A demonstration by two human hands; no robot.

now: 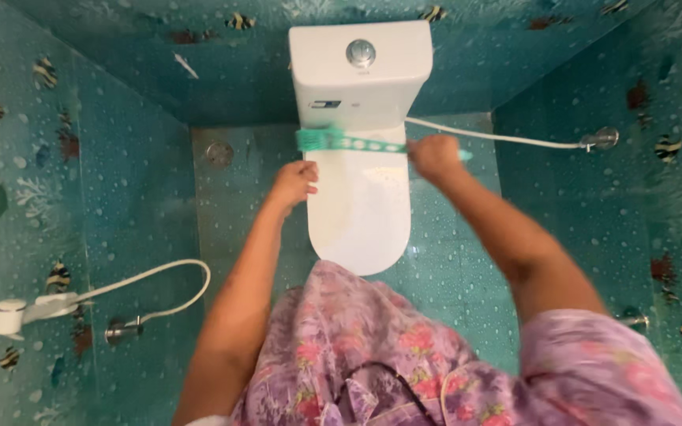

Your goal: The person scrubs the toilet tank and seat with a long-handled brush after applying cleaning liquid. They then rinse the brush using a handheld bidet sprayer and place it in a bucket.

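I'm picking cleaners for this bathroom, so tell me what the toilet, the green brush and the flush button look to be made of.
Toilet: probably glazed ceramic; white, smooth, glossy, with soft reflections on the closed lid. The lid itself could be plastic.
Green brush, held in the right hand: looks like moulded plastic; flat, matte teal, with holes along the handle.
Flush button: chrome-look metal or plated plastic; round, mirror-bright.

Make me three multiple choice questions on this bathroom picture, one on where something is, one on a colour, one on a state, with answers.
1. Where is the round chrome flush button?
A. on top of the white cistern
B. on the floor
C. on the left wall

2. What colour is the long plastic brush?
A. red
B. green
C. black

3. How is the white toilet lid?
A. removed
B. raised
C. closed

Answers: 1 A, it sits atop the tank. 2 B, the right hand grips its green handle; the left hand rests at the lid's edge. 3 C, it lies flat.
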